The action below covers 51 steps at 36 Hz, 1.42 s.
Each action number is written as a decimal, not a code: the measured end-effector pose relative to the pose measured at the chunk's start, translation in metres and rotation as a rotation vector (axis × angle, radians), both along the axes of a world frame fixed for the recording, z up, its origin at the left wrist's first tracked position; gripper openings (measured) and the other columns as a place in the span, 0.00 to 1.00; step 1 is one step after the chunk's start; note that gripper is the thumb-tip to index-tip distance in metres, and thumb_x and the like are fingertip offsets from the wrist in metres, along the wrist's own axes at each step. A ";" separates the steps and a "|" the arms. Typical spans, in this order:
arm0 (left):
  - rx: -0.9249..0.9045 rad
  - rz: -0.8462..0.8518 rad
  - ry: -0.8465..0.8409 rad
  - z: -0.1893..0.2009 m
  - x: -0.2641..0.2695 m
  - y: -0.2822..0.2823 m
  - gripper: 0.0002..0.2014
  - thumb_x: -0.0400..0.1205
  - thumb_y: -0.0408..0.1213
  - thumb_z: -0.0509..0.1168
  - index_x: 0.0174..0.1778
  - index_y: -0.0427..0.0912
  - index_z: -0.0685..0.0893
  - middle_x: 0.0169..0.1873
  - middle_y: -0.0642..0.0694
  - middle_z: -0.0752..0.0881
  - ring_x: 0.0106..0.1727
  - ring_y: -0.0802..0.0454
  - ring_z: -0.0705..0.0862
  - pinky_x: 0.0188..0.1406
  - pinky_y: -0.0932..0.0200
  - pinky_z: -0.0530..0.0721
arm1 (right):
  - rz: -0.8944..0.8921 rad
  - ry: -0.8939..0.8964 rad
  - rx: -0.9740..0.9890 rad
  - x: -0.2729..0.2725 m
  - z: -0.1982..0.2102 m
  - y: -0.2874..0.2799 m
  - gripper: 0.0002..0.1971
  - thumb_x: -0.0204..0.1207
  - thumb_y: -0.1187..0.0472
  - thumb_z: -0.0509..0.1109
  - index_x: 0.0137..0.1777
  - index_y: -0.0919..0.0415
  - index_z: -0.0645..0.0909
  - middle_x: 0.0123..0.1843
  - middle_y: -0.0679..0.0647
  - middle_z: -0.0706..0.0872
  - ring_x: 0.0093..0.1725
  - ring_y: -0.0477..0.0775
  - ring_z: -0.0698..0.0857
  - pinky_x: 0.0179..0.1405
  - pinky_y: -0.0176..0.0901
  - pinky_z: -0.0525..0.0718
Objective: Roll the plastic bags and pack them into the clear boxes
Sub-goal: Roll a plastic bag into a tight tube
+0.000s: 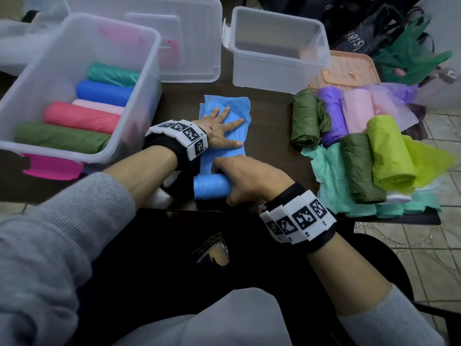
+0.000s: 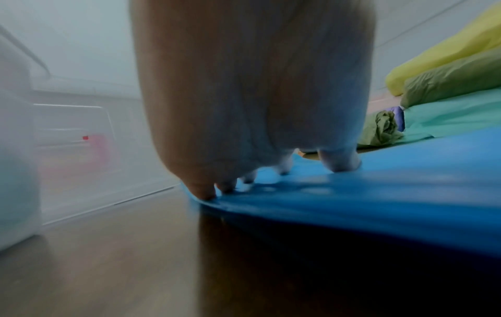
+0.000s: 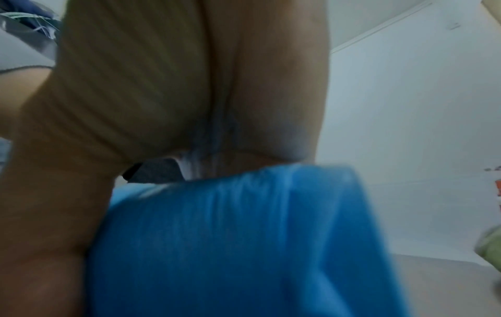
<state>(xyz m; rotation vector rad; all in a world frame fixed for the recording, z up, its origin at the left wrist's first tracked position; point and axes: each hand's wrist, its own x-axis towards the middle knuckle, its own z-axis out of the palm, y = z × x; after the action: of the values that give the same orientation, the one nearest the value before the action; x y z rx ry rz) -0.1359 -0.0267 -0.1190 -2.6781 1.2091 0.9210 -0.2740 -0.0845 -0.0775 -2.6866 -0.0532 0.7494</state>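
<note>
A light blue plastic bag [image 1: 224, 113] lies flat on the dark table, its near end wound into a roll [image 1: 210, 187]. My left hand [image 1: 223, 129] presses flat on the unrolled part with fingers spread; the left wrist view shows its fingertips [image 2: 339, 163] on the blue sheet [image 2: 379, 193]. My right hand [image 1: 247, 177] curls over the roll's right end and grips it; the right wrist view shows the blue roll [image 3: 230, 246] under the palm. A clear box [image 1: 82, 78] at left holds several rolled bags. An empty clear box [image 1: 277, 46] stands behind.
A pile of rolled and loose bags [image 1: 361, 151] in green, purple, pink and lime lies at right. A clear lid [image 1: 174, 33] sits at the back, a peach lid [image 1: 349, 71] by the empty box. Dark bags [image 1: 374, 26] sit beyond the table; tiled floor [image 1: 436, 233] shows at right.
</note>
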 end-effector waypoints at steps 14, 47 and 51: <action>-0.011 -0.005 -0.010 -0.001 0.000 0.000 0.36 0.82 0.64 0.51 0.82 0.62 0.40 0.82 0.46 0.33 0.83 0.43 0.34 0.80 0.41 0.40 | -0.175 -0.094 0.155 -0.017 -0.019 -0.001 0.20 0.59 0.62 0.76 0.54 0.53 0.81 0.48 0.50 0.86 0.47 0.52 0.83 0.44 0.49 0.84; -0.512 0.238 0.132 0.057 -0.007 0.020 0.09 0.82 0.40 0.65 0.49 0.42 0.88 0.38 0.50 0.89 0.41 0.57 0.87 0.52 0.58 0.85 | -0.118 -0.013 0.190 0.024 -0.019 -0.040 0.28 0.66 0.45 0.78 0.66 0.50 0.81 0.52 0.46 0.83 0.55 0.46 0.79 0.53 0.34 0.73; -0.374 0.240 0.241 0.063 -0.014 0.030 0.05 0.82 0.37 0.66 0.46 0.42 0.88 0.33 0.54 0.88 0.35 0.63 0.87 0.42 0.65 0.86 | -0.182 -0.034 0.216 0.031 -0.021 -0.044 0.23 0.66 0.46 0.79 0.58 0.53 0.79 0.51 0.48 0.83 0.50 0.47 0.80 0.48 0.34 0.74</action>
<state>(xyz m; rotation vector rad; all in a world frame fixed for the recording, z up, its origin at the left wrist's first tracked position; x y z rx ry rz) -0.1498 0.0029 -0.0562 -3.1369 1.2269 1.1847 -0.2427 -0.1283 -0.0982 -2.4596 0.0952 0.6050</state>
